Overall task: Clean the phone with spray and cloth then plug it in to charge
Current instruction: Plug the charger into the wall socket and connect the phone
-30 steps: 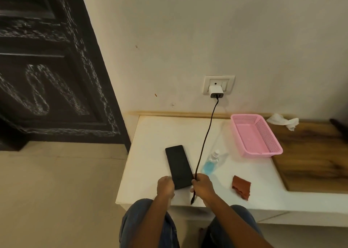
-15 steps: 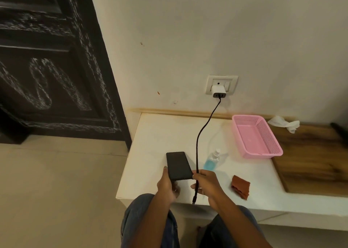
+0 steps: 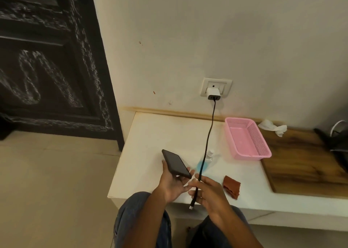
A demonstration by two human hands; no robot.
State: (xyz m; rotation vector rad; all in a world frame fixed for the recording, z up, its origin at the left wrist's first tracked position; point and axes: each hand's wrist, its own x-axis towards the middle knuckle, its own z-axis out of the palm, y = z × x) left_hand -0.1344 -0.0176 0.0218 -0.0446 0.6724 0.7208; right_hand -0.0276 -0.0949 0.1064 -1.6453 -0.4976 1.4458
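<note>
We hold the slim black slab of a phone (image 3: 176,164) in our left hand (image 3: 172,184), lifted clear of the white counter (image 3: 150,148) near its front left corner, tilted with its near end cradled in curled fingers (image 3: 190,172) and the thumb along its left edge. It is rigid and, we judge, light enough for one hand, but its dark glossy face looks slick and fragile, so the safer hold is by the long edges, away from the near short end where we expect the port to be.

Our right hand (image 3: 209,191) pinches the black braided charging cable (image 3: 207,146) a little above its free end; the small metal-tipped plug (image 3: 191,206) hangs below the fingers, just beside the phone's near end and not yet in it. The cable is limp and slack enough to swing, so we judge it better gripped close to the plug for aiming. Its far end runs up to the white charger block (image 3: 213,94) in the wall socket.

The small clear spray bottle of blue liquid (image 3: 206,162) lies on the counter behind the cable, which crosses it, and the rust-brown folded cloth (image 3: 232,186) lies near the right hand.

The phone's port is not visible, hidden at the end facing our palm. The plug's orientation is too small to read. We cannot tell whether the screen is clean or lit.
</note>
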